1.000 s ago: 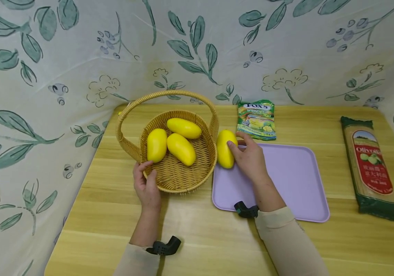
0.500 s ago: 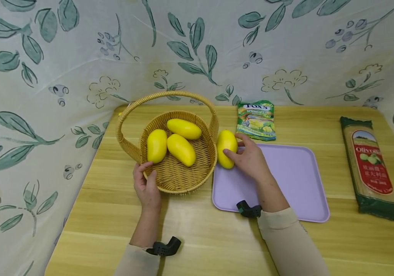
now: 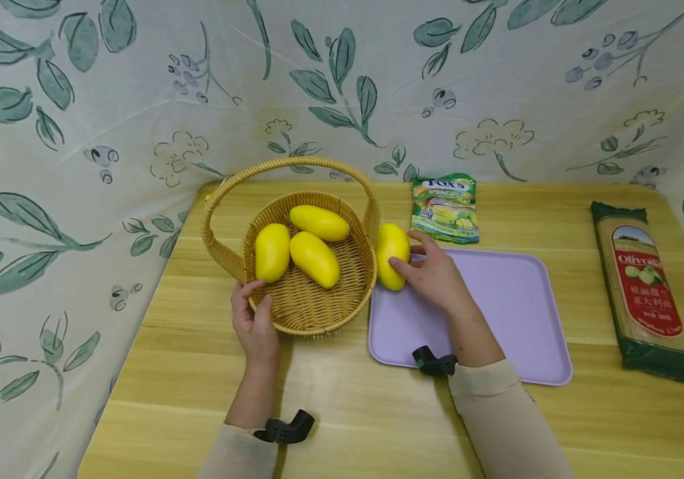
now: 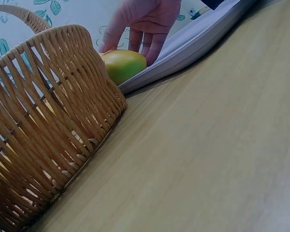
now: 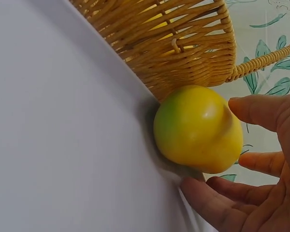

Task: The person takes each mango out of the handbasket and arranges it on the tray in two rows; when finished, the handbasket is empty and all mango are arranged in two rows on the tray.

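Note:
In the head view my left hand holds the near left rim of a wicker basket with a tall arched handle. Three yellow mangoes lie inside it: a left mango, a back mango and a middle mango. Just right of the basket, another mango lies at the left corner of a lilac tray. My right hand has its thumb and fingers around this mango. The right wrist view shows its greenish end close to the basket wall.
A green candy bag lies behind the tray. Far right is a long pasta pack with dark green ends. The wooden table meets a leaf-patterned cloth at the back.
My right thumb has slid down and left along the mango beside the basket, and that mango has shifted very slightly. The left hand and basket stay put.

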`<state>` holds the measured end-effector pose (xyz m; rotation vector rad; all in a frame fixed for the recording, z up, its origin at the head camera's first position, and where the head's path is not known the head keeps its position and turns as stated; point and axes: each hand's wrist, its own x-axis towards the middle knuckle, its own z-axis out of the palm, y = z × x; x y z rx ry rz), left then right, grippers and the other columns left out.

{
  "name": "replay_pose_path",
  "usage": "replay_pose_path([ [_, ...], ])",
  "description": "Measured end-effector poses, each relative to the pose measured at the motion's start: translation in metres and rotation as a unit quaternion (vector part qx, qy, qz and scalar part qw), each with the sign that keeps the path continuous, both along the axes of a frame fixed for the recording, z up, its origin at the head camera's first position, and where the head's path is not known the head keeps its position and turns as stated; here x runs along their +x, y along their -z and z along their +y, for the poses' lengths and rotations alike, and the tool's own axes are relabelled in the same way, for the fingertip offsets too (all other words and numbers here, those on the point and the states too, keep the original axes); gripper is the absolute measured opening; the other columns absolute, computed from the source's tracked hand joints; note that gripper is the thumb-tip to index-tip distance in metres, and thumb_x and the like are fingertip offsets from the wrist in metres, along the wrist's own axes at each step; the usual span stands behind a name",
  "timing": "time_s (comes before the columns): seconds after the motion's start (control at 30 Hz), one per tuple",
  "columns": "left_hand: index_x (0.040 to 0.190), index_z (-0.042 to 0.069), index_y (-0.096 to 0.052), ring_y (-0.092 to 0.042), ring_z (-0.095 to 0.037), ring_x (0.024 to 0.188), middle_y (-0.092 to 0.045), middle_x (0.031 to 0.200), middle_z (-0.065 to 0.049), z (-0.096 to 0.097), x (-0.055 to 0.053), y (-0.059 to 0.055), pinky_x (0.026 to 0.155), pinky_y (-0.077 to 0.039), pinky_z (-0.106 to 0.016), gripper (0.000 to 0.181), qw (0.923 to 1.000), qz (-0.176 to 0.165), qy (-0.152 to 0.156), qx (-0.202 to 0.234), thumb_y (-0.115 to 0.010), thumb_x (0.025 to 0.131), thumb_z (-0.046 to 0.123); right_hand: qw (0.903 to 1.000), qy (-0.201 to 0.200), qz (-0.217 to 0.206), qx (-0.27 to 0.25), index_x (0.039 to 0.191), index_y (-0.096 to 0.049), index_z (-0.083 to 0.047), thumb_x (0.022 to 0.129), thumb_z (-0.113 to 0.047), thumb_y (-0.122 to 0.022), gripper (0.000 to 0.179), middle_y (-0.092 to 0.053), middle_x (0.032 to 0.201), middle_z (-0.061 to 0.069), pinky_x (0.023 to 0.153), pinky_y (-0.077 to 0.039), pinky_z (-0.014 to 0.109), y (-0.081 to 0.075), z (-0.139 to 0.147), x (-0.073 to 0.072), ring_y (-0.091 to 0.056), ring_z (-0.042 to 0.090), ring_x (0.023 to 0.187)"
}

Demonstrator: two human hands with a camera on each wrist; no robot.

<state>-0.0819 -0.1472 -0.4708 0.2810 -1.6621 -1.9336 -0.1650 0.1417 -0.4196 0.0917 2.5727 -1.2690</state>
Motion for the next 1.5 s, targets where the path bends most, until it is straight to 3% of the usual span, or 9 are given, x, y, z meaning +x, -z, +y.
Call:
replay_pose_path([
  [0.23, 0.116, -0.018, -0.050, -0.030, -0.028, 0.148, -0.040, 0.151, -0.020, 0.000, 0.000, 0.000, 0.121, -0.018, -0.036, 0.027, 1.0000, 0.003, 0.005, -0.006, -0.049, 0.091, -0.007, 0.9997, 0.011, 0.009, 0.021, 0.159, -0.033, -0.021, 0.094, -0.044, -0.067, 0.077, -0.049, 0.154, 0.017, 0.102, -0.050, 0.056, -0.007, 0.002, 0.002, -0.060, 0.037, 0.128],
  [0.57, 0.117, -0.018, -0.050, -0.027, -0.028, 0.150, -0.039, 0.153, -0.019, 0.000, 0.001, -0.001, 0.124, -0.015, -0.042, 0.028, 0.9999, -0.003, 0.009, -0.006, -0.049, 0.092, -0.005, 0.9938, 0.020, 0.110, 0.000, 0.157, -0.039, -0.022, 0.096, -0.038, -0.069, 0.070, -0.053, 0.151, 0.013, 0.096, -0.055, 0.056, -0.052, 0.003, 0.028, -0.061, 0.037, 0.127],
  [0.73, 0.117, -0.016, -0.052, -0.021, -0.028, 0.154, -0.038, 0.156, -0.018, -0.001, 0.001, -0.001, 0.127, -0.010, -0.045, 0.028, 0.9999, -0.014, 0.002, -0.001, -0.050, 0.091, -0.004, 0.9837, -0.030, 0.175, -0.031, 0.151, -0.048, -0.016, 0.094, -0.030, -0.073, 0.064, -0.058, 0.143, 0.013, 0.096, -0.056, 0.052, -0.066, -0.008, 0.047, -0.063, 0.034, 0.121],
  [0.87, 0.116, -0.015, -0.054, -0.021, -0.029, 0.154, -0.038, 0.156, -0.018, 0.000, 0.001, -0.001, 0.127, -0.010, -0.045, 0.027, 0.9999, -0.015, -0.001, 0.000, -0.050, 0.091, -0.004, 0.9768, -0.083, 0.195, -0.031, 0.148, -0.052, -0.015, 0.093, -0.028, -0.075, 0.061, -0.059, 0.141, 0.010, 0.096, -0.056, 0.047, -0.073, -0.026, 0.061, -0.063, 0.029, 0.120],
  [0.97, 0.116, -0.015, -0.054, -0.024, -0.028, 0.153, -0.039, 0.155, -0.017, 0.000, 0.001, -0.002, 0.127, -0.012, -0.044, 0.027, 0.9999, -0.013, 0.001, -0.001, -0.050, 0.091, -0.004, 0.9687, -0.130, 0.211, -0.009, 0.147, -0.053, -0.017, 0.093, -0.032, -0.075, 0.060, -0.060, 0.138, 0.005, 0.090, -0.057, 0.041, -0.072, -0.045, 0.070, -0.064, 0.024, 0.110],
  [1.17, 0.116, -0.016, -0.053, -0.029, -0.027, 0.150, -0.041, 0.153, -0.016, -0.001, 0.001, -0.002, 0.125, -0.015, -0.042, 0.028, 0.9999, -0.009, 0.003, -0.006, -0.050, 0.091, -0.005, 0.9462, -0.204, 0.250, 0.024, 0.145, -0.054, -0.015, 0.091, -0.038, -0.076, 0.063, -0.059, 0.142, 0.003, 0.104, -0.052, 0.042, -0.058, -0.084, 0.077, -0.060, 0.021, 0.125],
  [1.37, 0.117, -0.016, -0.052, -0.031, -0.027, 0.149, -0.040, 0.152, -0.016, -0.001, 0.000, -0.002, 0.124, -0.019, -0.042, 0.028, 0.9998, -0.013, 0.011, -0.007, -0.050, 0.091, -0.006, 0.9365, -0.201, 0.284, 0.046, 0.145, -0.054, -0.014, 0.089, -0.043, -0.077, 0.068, -0.054, 0.145, 0.009, 0.109, -0.047, 0.047, -0.046, -0.111, 0.066, -0.054, 0.029, 0.132],
  [1.5, 0.117, -0.015, -0.052, -0.031, -0.027, 0.149, -0.039, 0.153, -0.016, -0.002, 0.000, -0.002, 0.123, -0.021, -0.042, 0.028, 0.9998, -0.017, 0.014, -0.005, -0.050, 0.091, -0.005, 0.9367, -0.183, 0.293, 0.059, 0.147, -0.052, -0.016, 0.087, -0.048, -0.078, 0.073, -0.049, 0.150, 0.013, 0.108, -0.046, 0.052, -0.043, -0.124, 0.051, -0.049, 0.038, 0.134],
])
